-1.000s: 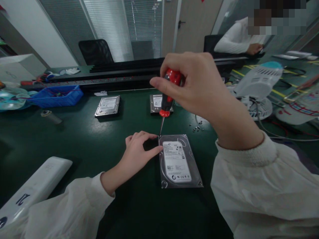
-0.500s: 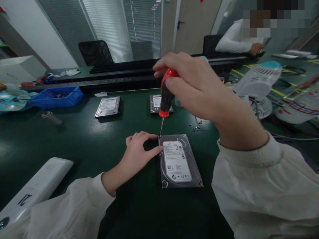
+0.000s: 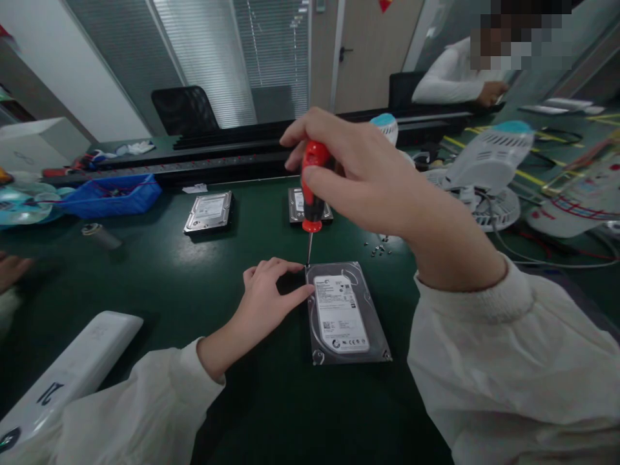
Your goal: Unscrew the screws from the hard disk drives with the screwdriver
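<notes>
A hard drive (image 3: 375, 323) with a white label lies label-up on the green bench. My left hand (image 3: 271, 294) steadies it, the thumb on its left edge and the index fingertip at its far left corner. My right hand (image 3: 358, 174) is wrapped around a screwdriver (image 3: 314, 206) with a red and black handle. The shaft points down, nearly upright, and its tip meets that same corner beside my left index finger. The screw under the tip is too small to make out. Loose screws (image 3: 379, 247) lie beyond the drive, to the right.
Two more hard drives, one at left (image 3: 209, 212) and one partly behind the screwdriver (image 3: 296, 205), lie farther back. A blue tray (image 3: 113, 196), a metal cylinder (image 3: 101, 236) and a white device (image 3: 72, 368) are leftward. White fans (image 3: 484, 161) stand right. Another person's hand (image 3: 13, 270) shows at left.
The screwdriver handle has turned in my right hand and stands more upright, its tip still at the corner. Another person's hand has come in at the left edge. The view has shifted slightly.
</notes>
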A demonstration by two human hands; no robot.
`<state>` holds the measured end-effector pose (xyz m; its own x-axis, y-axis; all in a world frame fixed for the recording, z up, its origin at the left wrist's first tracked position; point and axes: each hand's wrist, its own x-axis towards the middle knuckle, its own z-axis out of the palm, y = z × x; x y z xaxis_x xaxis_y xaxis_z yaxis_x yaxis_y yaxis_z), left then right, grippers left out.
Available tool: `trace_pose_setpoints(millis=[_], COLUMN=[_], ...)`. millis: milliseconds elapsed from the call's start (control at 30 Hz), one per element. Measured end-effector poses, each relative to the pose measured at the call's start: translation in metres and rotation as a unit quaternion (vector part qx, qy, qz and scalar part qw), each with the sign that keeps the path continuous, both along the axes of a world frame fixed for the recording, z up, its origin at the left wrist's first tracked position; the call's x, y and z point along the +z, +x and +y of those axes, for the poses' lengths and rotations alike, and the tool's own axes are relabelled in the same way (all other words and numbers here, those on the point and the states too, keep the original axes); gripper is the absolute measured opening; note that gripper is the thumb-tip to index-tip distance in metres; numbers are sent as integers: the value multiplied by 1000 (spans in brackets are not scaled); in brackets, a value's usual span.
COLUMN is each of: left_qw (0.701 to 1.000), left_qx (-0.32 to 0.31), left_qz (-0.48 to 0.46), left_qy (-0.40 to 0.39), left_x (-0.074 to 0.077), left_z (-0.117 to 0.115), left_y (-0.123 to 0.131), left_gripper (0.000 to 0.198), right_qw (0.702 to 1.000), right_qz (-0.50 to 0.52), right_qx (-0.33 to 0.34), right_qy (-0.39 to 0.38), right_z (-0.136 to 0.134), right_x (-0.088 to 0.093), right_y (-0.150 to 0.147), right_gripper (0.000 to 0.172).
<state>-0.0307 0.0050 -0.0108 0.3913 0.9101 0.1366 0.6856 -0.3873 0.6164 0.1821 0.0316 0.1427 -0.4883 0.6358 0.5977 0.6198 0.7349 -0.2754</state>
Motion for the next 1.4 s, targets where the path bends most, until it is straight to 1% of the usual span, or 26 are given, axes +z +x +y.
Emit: trace_pose_setpoints(millis=[33,100,167,200,300,367,433,467,533,600,667,767,800,833,867,933,967,1033,1100,1133,1200,1233,1300,1367,1400], left_qw=[1000,1000,1000,1000,1000,1000,1000,1000,1000,1000,1000,1000,1000,1000,1000,1000,1000,1000,1000,1000,1000,1000,1000,1000,1000], left_qx=[1,4,3,1,-3,-3,-1,-1,0,1,1,1,1,1,1,1,0,-2,-3,-3,-2,0,3,7,7], left_qz=[-2,-5,-7,-7,-5,-3,-1,0,-1,-4,-7,-8,-7,-6,-5,-3,-2,-3,-5,-5,-3,-2,1,1,-1], left_qy=[-1,-3,-4,-3,-1,0,1,1,2,2,-1,-4,-4,-3,-3,-4,-5,-7,-7,-7,-7,-8,-8,-9,-9], left_x=[0,0,0,0,-1,-1,-1,-1,0,0,1,1,1,1,1,1,1,1,2,2,3,3,4,5,4], left_z=[0,0,0,0,1,1,1,1,1,1,1,1,1,1,1,1,1,1,0,0,0,0,0,0,0], left_y=[0,0,1,0,0,0,0,0,0,0,0,1,1,1,1,1,0,0,0,0,1,1,2,3,3], left_gripper=[32,31,31,31,31,32,32,31,30,30,31,31,31,31,31,31,31,32,33,33,32,31,29,29,28], right_qw=[1000,999,998,998,1000,999,1000,1000,997,993,993,998,999,999,998,993,992,994,998,999,998,997,995,991,991], right_qz=[1,-6,-21,-26,-10,7,8,2,-11,-34,-43,-15,-5,-1,-3,-10,-14,-13,10,28,57,56,16,-32,-48], right_qx=[-3,-27,-47,-47,-4,20,5,-13,-56,-97,-107,-53,-41,-45,-60,-96,-103,-90,-56,-39,-27,-37,-80,-114,-115], right_qy=[12,32,28,21,-18,-39,-17,6,50,60,39,-1,2,14,31,66,73,62,35,23,25,36,54,54,46], right_z=[1,2,2,2,1,1,2,3,4,5,5,4,4,4,4,4,4,3,2,2,2,2,0,-2,-4], right_x=[-1,-3,-3,-3,1,3,3,3,2,3,4,7,8,8,8,7,6,5,4,3,2,2,2,4,5], right_y=[0,0,0,0,2,3,5,6,8,9,10,9,8,8,7,6,6,6,5,3,0,-1,-4,-5,-4], right_gripper=[22,25,29,27,15,16,5,9,29,40,39,28,26,25,28,42,46,47,41,35,25,25,33,43,44])
